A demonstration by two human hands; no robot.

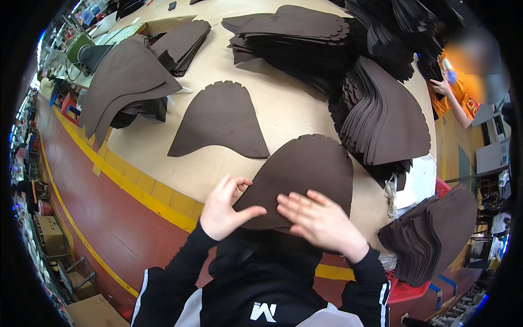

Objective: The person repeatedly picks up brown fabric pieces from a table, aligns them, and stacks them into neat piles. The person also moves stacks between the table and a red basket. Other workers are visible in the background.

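Observation:
A dark brown, dome-shaped sheet piece point(305, 169) with notches along its rounded top lies at the table's near edge, in front of my body. My left hand point(226, 206) is at its left edge, thumb stretched over the surface and fingers half bent, apart from the thumb. Flat on the lower middle of the same piece rests my right hand point(318, 220), fingers extended. Just beyond, a single notched piece point(220, 120) of the same shape lies alone on the table.
Similar brown pieces are stacked at the left point(125, 76), the back point(289, 27) and the right point(392, 114) of the table point(163, 174). Another stack point(430, 234) stands in a red crate point(408, 291) at lower right. A person in orange point(463, 82) handles dark pieces beyond the right edge.

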